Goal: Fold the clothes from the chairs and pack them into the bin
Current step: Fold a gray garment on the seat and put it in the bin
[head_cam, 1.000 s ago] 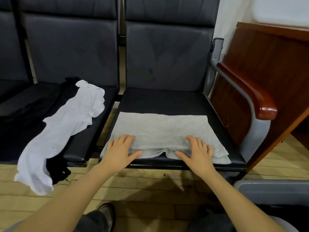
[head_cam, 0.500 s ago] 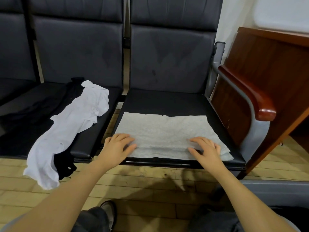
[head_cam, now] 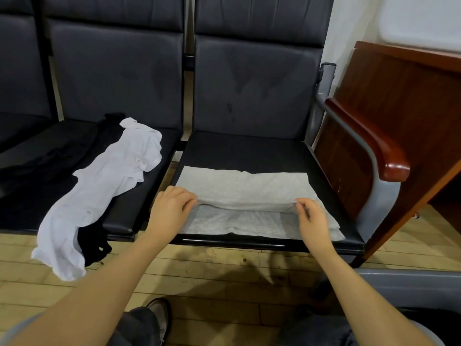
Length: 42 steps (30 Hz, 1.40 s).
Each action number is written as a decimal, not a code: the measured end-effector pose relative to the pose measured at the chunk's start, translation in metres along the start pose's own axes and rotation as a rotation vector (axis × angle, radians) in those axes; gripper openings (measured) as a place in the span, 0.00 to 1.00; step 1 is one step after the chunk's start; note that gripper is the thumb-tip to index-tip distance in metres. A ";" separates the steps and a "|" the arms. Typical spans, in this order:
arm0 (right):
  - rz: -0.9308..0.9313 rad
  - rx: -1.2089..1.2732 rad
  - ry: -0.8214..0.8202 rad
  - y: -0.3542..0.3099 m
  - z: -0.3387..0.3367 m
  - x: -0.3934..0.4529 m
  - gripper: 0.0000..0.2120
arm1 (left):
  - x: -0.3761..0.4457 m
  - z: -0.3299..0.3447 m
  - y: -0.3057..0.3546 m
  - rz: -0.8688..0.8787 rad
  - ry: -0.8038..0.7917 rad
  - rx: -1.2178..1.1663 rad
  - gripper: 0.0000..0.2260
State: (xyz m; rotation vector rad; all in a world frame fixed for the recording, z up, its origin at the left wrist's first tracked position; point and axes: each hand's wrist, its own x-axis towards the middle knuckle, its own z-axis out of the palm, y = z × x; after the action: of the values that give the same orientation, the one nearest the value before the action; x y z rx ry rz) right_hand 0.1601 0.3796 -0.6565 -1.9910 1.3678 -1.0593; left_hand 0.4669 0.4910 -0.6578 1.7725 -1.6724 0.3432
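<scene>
A light grey garment [head_cam: 249,188] lies partly folded on the right black chair seat [head_cam: 244,151]. My left hand [head_cam: 169,208] pinches its near edge at the left, and my right hand [head_cam: 310,216] pinches the same edge at the right. Both hold that edge lifted off the lower layer. A crumpled white shirt [head_cam: 99,193] drapes over the front of the middle seat, on top of a black garment [head_cam: 92,243]. The grey bin [head_cam: 411,285] shows only its rim at the lower right.
A chair armrest with a red-brown wooden cap [head_cam: 374,143] stands right of the seat. A red-brown wooden desk [head_cam: 399,101] is beyond it. My shoe [head_cam: 157,313] and knees rest on the wooden floor [head_cam: 224,278] below the seat.
Both hands lay flat on the grey garment's near edge before. Now they pinch that edge and have raised it, baring the layer beneath.
</scene>
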 end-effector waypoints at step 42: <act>0.020 -0.731 -0.418 0.004 0.008 -0.014 0.28 | -0.003 0.026 0.054 -0.217 -0.764 0.242 0.38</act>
State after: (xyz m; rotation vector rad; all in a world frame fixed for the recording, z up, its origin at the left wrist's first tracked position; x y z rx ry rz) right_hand 0.1617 0.3907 -0.6683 -2.4900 1.6600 -0.0779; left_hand 0.4086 0.4797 -0.6641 2.4374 -1.9545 -0.2873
